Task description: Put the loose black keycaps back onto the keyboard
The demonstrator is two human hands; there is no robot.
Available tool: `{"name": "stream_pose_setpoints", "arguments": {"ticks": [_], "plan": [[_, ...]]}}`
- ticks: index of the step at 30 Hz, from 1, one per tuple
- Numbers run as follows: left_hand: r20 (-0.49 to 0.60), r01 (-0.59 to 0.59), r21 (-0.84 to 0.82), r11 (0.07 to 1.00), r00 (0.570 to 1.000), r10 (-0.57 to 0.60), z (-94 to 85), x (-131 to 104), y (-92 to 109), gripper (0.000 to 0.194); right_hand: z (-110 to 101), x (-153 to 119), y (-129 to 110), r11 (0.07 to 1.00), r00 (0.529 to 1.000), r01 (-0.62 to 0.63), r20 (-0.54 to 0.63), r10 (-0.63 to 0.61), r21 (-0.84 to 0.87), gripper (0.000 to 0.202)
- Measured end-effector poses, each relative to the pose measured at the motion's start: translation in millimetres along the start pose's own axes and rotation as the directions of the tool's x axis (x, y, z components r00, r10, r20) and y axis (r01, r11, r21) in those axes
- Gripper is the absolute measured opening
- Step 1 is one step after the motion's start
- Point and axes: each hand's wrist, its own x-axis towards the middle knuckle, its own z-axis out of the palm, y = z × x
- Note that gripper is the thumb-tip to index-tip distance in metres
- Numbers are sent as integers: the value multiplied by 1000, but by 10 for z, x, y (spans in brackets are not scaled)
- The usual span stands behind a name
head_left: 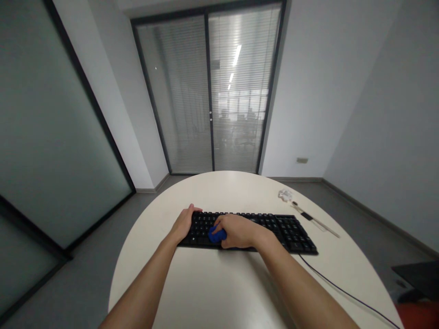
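A black computer keyboard (295, 230) lies flat on the round cream table, its number pad to the right. My left hand (181, 226) grips the keyboard's left end, with the thumb side along its far corner. My right hand (238, 230) reaches over the left half of the keys, fingers closed on a soft-looking blue lump (217, 235). That lump presses against the lower left keys; whether it is putty or cloth, I cannot tell. The hand and forearm cover many of the middle keys.
Crumpled white tissue (285, 195) and a thin brush-like stick (317, 220) lie at the right rear of the table (206, 292). The keyboard's cable (346, 294) trails to the right front edge. A dark object beside red material (420, 315) stands at lower right.
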Motion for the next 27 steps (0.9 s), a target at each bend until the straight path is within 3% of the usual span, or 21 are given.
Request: {"name": "stream_pose_setpoints", "arguments": {"ticks": [6,11,13,15,18,22,27], "plan": [[-5,1,14,1000,1000,-1,-26,-31,39,70,-209,-213,93,974,969,-216,138,205,71,31],[8,-74,79,994,997,74,-10,-46,113,60,-339,-325,121,939,929,-342,154,336,17,32],[16,-137,150,979,991,136,16,-41,108,52,-300,-290,138,955,953,-298,62,297,-4,35],[9,-172,226,959,985,174,43,-37,78,46,-195,-204,154,986,982,-169,-89,167,-12,40],[7,-185,278,943,982,191,67,-37,17,42,12,-50,173,999,972,-6,-234,-2,-36,46],[14,-174,309,935,984,178,73,-41,-20,39,127,18,207,997,983,10,-184,-25,-81,47],[25,-161,332,929,987,162,68,-43,5,36,-52,-104,233,996,994,-74,-79,70,-49,44]]}}
